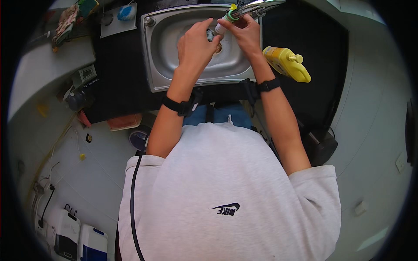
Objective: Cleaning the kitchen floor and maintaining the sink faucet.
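Note:
Both my hands are over the stainless steel sink (163,76) in a black countertop. My right hand (246,36) is at the faucet's end, its thumb and fingers on the green and white spout attachment (227,20). The chrome faucet (258,7) reaches in from the upper right. My left hand (197,45) is just left of the attachment, palm turned inward, fingers apart; whether its fingertips touch anything cannot be told. Between the hands, a small dark and whitish thing (210,35) shows partly, near the drain strainer (218,49).
A yellow pump bottle (287,63) lies right of the sink. At the upper left are a tray (119,26) with a blue and white scrubber (126,13) and hanging cloths (67,23). A black cable runs down my shirt's left side.

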A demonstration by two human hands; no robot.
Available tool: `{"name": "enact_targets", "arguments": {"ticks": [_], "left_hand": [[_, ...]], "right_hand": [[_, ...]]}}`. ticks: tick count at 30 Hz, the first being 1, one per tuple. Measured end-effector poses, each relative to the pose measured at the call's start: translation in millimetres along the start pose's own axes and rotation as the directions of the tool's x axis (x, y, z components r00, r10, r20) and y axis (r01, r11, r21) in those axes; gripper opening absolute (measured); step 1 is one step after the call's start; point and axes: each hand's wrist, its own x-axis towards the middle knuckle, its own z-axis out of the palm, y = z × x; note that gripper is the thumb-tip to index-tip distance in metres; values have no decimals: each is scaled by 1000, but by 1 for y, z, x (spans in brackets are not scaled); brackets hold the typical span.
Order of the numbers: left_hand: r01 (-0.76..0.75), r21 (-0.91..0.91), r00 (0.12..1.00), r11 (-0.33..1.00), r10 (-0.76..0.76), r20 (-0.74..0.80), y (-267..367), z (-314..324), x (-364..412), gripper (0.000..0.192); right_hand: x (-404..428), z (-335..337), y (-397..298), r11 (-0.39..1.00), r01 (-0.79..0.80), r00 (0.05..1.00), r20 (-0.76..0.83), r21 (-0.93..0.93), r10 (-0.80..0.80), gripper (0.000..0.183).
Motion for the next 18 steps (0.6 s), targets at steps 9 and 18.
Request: {"name": "enact_targets", "arguments": {"ticks": [9, 18], "left_hand": [[118, -106, 993, 987, -114, 43, 11, 24, 7, 50], [35, 36, 997, 999, -37, 62, 9, 26, 26, 37]], "right_hand": [[-9, 13, -22, 1000, -9, 980, -199, -8, 7, 44], [-14, -9, -20, 997, -64, 998, -11, 30, 64, 34]]}}
